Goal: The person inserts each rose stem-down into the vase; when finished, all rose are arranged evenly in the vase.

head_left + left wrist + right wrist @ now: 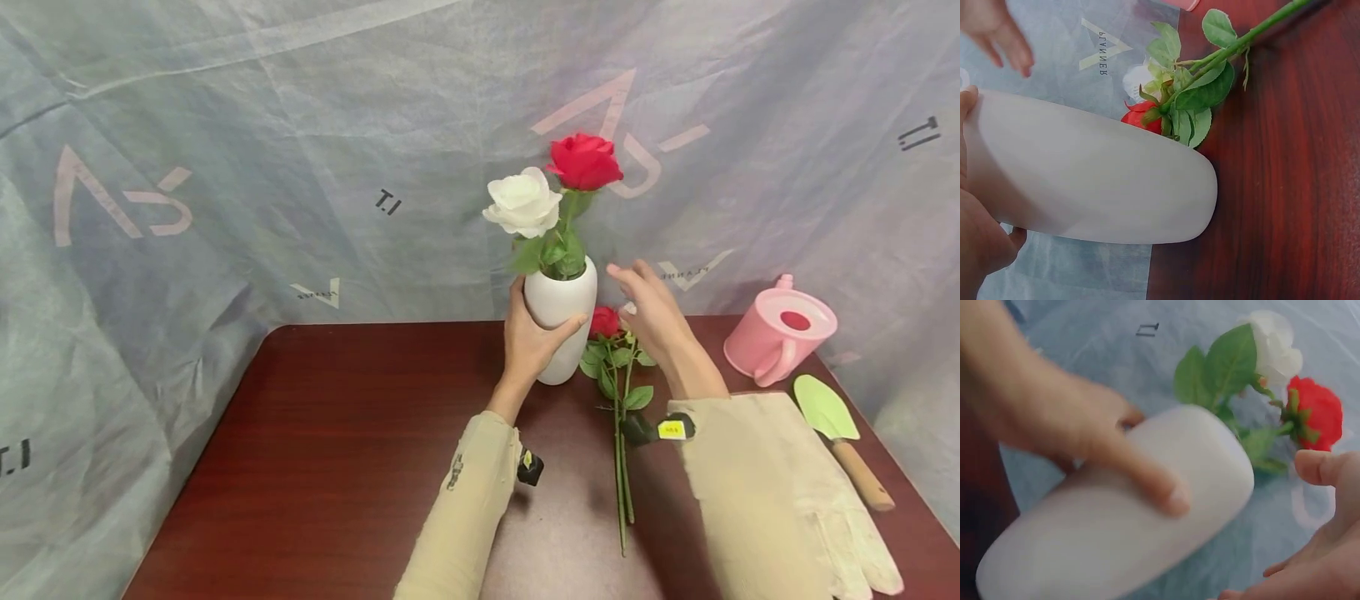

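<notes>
Left hand [1082, 425] blurred — white vase [1079, 544] cut off below — right wrist view

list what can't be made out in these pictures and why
Stem ends inside the white vase: head view, hidden by its wall.
Most fingers of the left hand: head view, behind the vase.
Lying white rose: head view, mostly behind the right hand.
How many gloves: head view, the right sleeve covers part.

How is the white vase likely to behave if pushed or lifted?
The white vase may tip if pushed: it's tall, with a red rose and white rose sticking up above it. Its rounded surface looks smooth, so it could be slippery, though the left hand grips it.
</notes>
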A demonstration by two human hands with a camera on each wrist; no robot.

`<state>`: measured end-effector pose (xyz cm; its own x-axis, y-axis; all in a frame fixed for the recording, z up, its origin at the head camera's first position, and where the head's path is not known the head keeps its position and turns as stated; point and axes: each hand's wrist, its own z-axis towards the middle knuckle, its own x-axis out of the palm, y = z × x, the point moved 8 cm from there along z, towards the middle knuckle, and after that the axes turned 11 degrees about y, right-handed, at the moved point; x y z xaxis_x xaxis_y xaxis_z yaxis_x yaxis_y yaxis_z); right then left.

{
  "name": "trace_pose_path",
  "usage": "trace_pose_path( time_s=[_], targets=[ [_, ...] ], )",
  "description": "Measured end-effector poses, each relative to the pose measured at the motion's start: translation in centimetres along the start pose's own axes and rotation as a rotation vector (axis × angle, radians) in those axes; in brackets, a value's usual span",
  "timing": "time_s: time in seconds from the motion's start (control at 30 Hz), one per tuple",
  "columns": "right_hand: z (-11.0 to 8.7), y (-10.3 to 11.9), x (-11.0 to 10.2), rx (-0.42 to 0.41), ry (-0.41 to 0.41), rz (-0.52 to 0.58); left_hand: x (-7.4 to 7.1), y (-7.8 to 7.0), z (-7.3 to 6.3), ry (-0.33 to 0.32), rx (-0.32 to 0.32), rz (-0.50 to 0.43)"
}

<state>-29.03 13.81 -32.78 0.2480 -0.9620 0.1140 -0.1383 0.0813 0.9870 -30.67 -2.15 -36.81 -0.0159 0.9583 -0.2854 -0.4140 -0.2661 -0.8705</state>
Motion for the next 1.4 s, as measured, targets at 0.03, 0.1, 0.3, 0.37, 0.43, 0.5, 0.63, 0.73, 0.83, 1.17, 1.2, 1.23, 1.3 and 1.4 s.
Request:
trace_pose_path(
  time_s=[0.03,0.1,0.3,0.37,0.43,0.5,0.63,0.73,0.83,1.17,1.2,1.23,1.3,1.4],
  targets=[
    [-0.4,-0.4,-0.4,-0.019,0.001,0.031,0.0,-0.1,0.0,-0.003,0.003,0.001],
    [-1.2,-1.5,-1.2,-0.035,-0.005,0.078,-0.1,-0.1,0.0,-0.005,0.001,0.002],
    [-3.8,-6.0,-4.0,-0.123,0.032,0.270,-0.1,0.0,0.0,-0.003,-0.017,0.006],
    [-4.6,-7.7,-4.8,-0.156,0.073,0.353,-0.1,0.0,-0.1,-0.005,-0.016,0.005],
    [-5.3,-9.3,-5.5,-0.179,0.101,0.412,0.0,0.0,-0.1,-0.006,-0.016,0.006],
    [-6.1,-10.8,-6.2,-0.183,0.109,0.450,0.0,0.0,-0.1,-0.007,-0.020,0.007],
    [-7.1,-13.2,-7.5,-0.136,0.045,0.418,0.0,0.1,-0.1,-0.009,-0.015,-0.001],
    [-7.4,-14.7,-8.5,-0.068,-0.093,0.254,0.0,0.1,-0.1,-0.011,-0.011,-0.008],
    [-7.4,-16.4,-8.9,0.028,-0.187,0.084,0.1,0.1,-0.1,-0.008,-0.005,-0.008],
    [-5.6,-17.4,-7.2,0.181,-0.257,-0.696,-0.1,0.3,-0.2,-0.006,-0.014,-0.003],
    [-5.4,-17.2,-7.2,0.196,-0.270,-0.758,-0.1,0.2,-0.2,-0.004,-0.010,-0.003],
    [-5.2,-17.1,-7.2,0.216,-0.279,-0.809,0.0,0.2,-0.2,-0.004,-0.008,-0.002],
    [-5.1,-16.7,-7.2,0.238,-0.298,-0.890,0.1,0.2,-0.1,-0.001,-0.006,0.002],
    [-5.0,-16.3,-7.3,0.260,-0.321,-0.969,0.2,0.1,-0.1,-0.003,-0.012,0.007]
  ],
)
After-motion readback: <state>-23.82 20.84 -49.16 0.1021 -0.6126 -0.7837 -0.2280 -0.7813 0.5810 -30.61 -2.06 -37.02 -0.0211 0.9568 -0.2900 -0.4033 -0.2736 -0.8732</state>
